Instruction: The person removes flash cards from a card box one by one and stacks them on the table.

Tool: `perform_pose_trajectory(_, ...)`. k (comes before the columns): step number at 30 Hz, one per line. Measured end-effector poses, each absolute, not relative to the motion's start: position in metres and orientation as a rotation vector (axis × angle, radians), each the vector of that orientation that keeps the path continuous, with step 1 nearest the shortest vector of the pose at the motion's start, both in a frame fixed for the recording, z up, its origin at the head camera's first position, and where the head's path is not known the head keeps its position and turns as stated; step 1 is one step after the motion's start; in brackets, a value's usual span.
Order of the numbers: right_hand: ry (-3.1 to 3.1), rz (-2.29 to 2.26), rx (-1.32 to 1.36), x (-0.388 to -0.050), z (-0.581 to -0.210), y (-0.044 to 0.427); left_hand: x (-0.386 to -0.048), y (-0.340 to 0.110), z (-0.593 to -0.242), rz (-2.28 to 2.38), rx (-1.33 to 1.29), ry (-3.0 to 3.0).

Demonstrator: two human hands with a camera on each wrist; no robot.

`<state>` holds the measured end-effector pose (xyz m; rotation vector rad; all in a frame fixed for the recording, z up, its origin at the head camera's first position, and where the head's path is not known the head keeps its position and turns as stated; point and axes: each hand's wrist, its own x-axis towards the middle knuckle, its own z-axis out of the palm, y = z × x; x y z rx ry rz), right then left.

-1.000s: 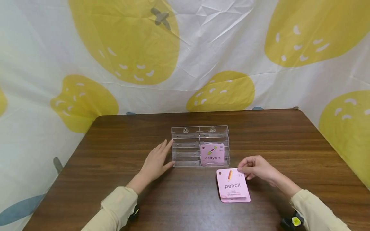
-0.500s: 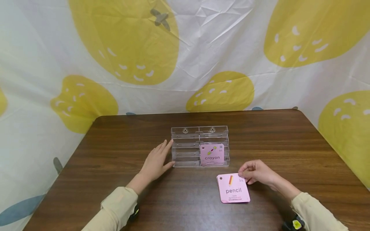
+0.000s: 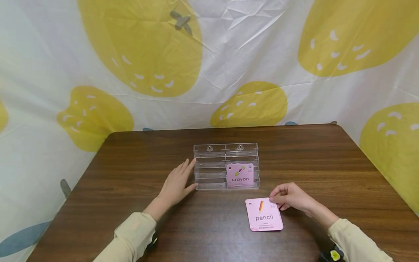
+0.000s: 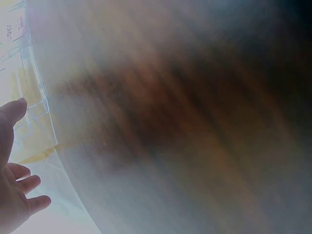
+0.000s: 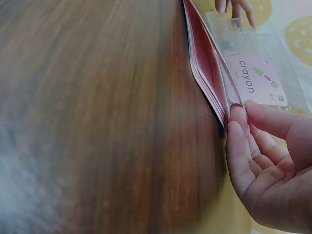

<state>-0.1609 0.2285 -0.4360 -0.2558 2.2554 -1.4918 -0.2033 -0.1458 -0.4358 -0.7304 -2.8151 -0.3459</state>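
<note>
A clear plastic card holder (image 3: 210, 175) with tiered pockets stands mid-table. In its right column sits a pink "crayon" card (image 3: 240, 176). My left hand (image 3: 175, 185) rests against the holder's left side, fingers extended and thumb near the lower corner. To the front right lies a pink "pencil" card (image 3: 263, 214) atop a stack of pink cards (image 5: 202, 80). My right hand (image 3: 289, 196) pinches the pencil card's upper right corner between thumb and finger. In the right wrist view that top card's edge is raised, with a gap above the cards beneath.
The dark wood-grain table (image 3: 137, 153) backs onto a white cloth (image 3: 255, 58) printed with yellow fruit. Two small knobs stand at the top of the holder. Each wrist carries a black band, the right one with a yellow marker (image 3: 335, 254).
My right hand has moved slightly toward me, and the pencil card has come down over the stack, hiding the card edges below it. My left hand stays against the holder.
</note>
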Motion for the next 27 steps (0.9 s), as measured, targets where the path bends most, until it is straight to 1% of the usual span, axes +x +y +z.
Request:
perform_pose_trajectory(15, 2.354, -1.434, -0.246, -0.162, -0.434, 0.232, -0.203, -0.145, -0.437, -0.36, -0.73, -2.799)
perform_pose_trajectory(27, 2.415, -1.449, -0.262, -0.173, -0.413, 0.231, -0.203, -0.146, -0.437, -0.378, -0.722, -2.808)
